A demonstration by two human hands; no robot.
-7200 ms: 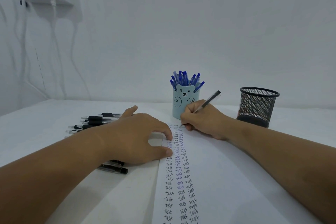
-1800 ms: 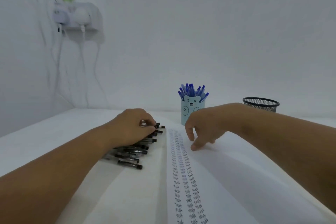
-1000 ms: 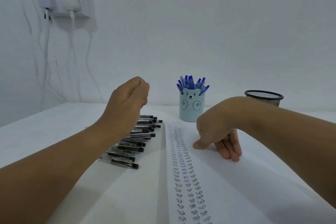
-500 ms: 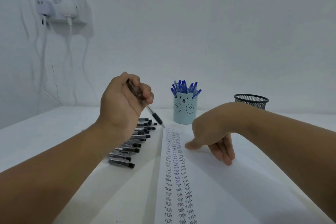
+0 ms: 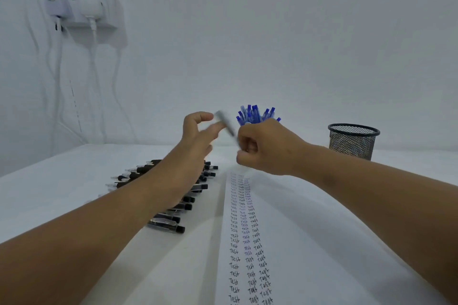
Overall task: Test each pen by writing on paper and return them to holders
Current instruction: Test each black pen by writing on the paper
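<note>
Pen (image 5: 226, 124), blurred, is held raised above the far end of the paper (image 5: 309, 242), gripped at its lower end by the curled fingers of the right hand (image 5: 267, 147), while the left hand (image 5: 198, 134) is spread loosely with fingertips touching the upper barrel. Black pens (image 5: 173, 224) are laid in a row just left of the paper. Blue pens (image 5: 252, 114) are stood beyond the paper behind the right hand, and the mesh cup (image 5: 353, 140) is stood beyond the paper to the right.
</note>
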